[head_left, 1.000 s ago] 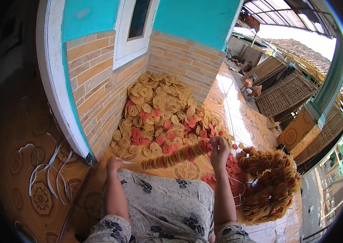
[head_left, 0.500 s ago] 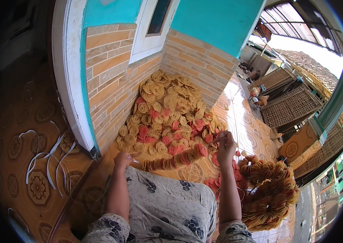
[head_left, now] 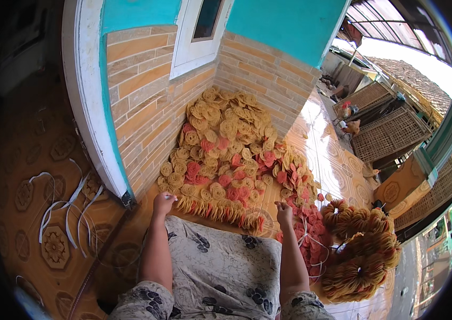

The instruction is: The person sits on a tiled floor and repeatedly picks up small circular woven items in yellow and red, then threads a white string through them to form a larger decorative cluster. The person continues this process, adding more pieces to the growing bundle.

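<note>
A row of strung round spiral crackers [head_left: 218, 212], yellow and orange-red, stretches between my hands just beyond my lap. My left hand [head_left: 163, 204] is closed on a white string [head_left: 169, 197] at the row's left end. Past the right end, my right hand [head_left: 284, 212] is closed in a pinch on the string, which is hard to make out there. A thin white string loop [head_left: 307, 234] curves over red crackers [head_left: 311, 221] beside my right forearm. Beyond the row, a large heap of loose yellow and red crackers [head_left: 231, 122] fills the wall corner.
Thick bundled rings of strung crackers [head_left: 359, 272] lie at my right. White strips [head_left: 66, 208] lie on the tiled floor at left, past the door frame [head_left: 84, 96]. Brick-patterned walls [head_left: 140, 80] enclose the heap. Chickens [head_left: 351, 127] and woven bamboo panels [head_left: 388, 133] are farther right.
My right hand has come down and slightly left from its raised position. The strung row has changed from slanting upward at right to nearly level, dipping slightly. My left hand has risen a little.
</note>
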Available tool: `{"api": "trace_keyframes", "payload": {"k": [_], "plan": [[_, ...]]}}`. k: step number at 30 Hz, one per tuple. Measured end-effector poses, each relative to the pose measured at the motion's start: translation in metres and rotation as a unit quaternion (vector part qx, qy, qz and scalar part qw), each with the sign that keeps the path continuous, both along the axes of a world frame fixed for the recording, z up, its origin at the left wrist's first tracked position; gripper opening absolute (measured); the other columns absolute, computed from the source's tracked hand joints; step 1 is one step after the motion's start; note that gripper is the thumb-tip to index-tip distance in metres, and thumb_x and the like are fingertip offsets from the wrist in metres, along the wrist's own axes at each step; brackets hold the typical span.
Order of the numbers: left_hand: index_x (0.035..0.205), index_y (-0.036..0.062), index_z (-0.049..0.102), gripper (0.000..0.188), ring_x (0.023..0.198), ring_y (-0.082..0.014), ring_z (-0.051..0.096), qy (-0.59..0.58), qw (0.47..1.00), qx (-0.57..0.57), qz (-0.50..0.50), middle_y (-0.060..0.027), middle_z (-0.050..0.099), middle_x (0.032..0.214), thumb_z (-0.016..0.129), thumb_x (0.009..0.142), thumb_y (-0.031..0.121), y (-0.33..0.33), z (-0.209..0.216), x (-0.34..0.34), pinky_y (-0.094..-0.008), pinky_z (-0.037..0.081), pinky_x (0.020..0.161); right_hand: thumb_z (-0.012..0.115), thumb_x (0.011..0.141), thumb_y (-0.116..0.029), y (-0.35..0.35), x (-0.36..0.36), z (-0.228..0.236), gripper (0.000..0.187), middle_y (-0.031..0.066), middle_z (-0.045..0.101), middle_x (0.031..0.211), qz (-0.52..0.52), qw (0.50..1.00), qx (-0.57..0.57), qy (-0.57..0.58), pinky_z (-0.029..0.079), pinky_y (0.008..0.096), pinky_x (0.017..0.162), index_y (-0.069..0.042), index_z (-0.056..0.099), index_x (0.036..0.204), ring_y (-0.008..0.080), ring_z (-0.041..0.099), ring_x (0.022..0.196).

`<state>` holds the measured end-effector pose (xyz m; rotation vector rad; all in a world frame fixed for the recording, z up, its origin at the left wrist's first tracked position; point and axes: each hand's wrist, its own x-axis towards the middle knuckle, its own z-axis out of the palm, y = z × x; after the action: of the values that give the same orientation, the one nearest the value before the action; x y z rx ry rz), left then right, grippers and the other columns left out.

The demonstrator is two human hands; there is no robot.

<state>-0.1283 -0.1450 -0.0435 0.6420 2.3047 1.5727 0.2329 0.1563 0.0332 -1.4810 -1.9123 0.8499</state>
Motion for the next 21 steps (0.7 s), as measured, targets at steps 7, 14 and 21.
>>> {"api": "trace_keyframes", "payload": {"k": [7, 14, 21], "plan": [[0.094, 0.0049, 0.05, 0.008, 0.072, -0.0132, 0.065, -0.24, 0.969, 0.064, -0.01, -0.0066, 0.065, 0.088, 0.054, 0.096, 0.012, 0.004, 0.004, -0.002, -0.0262, 0.05, 0.058, 0.061, 0.087, -0.025, 0.026, 0.036, -0.049, 0.024, 0.0225, 0.066, 0.084, 0.151, 0.971, 0.063, -0.174, 0.051, 0.043, 0.07, -0.005, 0.072, 0.095, 0.0379, 0.065, 0.079], [0.104, 0.0058, 0.042, 0.011, 0.074, -0.0182, 0.069, -0.276, 0.958, 0.082, 0.009, -0.0103, 0.064, 0.092, 0.044, 0.1, 0.016, 0.006, 0.007, 0.001, -0.0287, 0.052, 0.056, 0.062, 0.089, -0.023, 0.036, 0.056, -0.075, 0.022, 0.0203, 0.068, 0.087, 0.201, 0.975, 0.05, -0.077, 0.05, 0.0401, 0.067, -0.007, 0.071, 0.101, 0.0328, 0.066, 0.073], [0.109, 0.0091, 0.036, 0.015, 0.072, -0.0198, 0.068, -0.275, 0.957, 0.095, 0.018, -0.0122, 0.064, 0.093, 0.036, 0.103, 0.023, 0.004, 0.001, -0.004, -0.0304, 0.053, 0.057, 0.06, 0.093, -0.024, 0.053, 0.063, -0.072, 0.024, 0.0022, 0.061, 0.071, 0.172, 0.976, -0.13, -0.017, 0.043, 0.029, 0.053, -0.01, 0.07, 0.11, 0.008, 0.05, 0.059]]}}
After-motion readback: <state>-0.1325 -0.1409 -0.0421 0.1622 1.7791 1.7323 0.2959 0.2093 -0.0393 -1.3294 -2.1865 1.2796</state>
